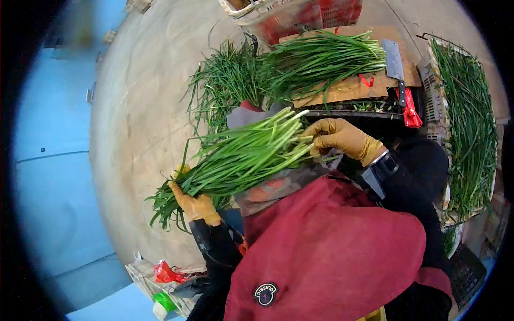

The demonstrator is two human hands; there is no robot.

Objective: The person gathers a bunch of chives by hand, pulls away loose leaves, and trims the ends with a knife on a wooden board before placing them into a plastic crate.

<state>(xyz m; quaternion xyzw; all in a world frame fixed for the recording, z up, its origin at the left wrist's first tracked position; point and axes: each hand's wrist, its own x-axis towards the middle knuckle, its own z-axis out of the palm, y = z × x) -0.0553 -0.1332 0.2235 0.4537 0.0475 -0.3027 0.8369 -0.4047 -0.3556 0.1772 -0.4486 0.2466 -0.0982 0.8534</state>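
Observation:
A bunch of garlic chives (251,152) lies across my lap, with its pale stem ends to the right and its green leaf tips to the left. My left hand (197,206), in a yellow glove, is closed around the leafy end, its thumb and fingers on either side. At the other end, my right hand (342,140), also gloved, has its fingers bent against the pale stems; part of the fingertips is hidden. Beyond it, a larger pile of chives (326,59) rests on a cardboard sheet (350,88), beside a cleaver (394,64) with a black handle.
Loose chives (227,80) are heaped on the floor ahead. A crate full of chives (468,123) stands at the right. At the top is a red-and-white basket (305,21). Red plastic strips (411,109) hang near the cleaver. Another crate (142,275) sits at lower left.

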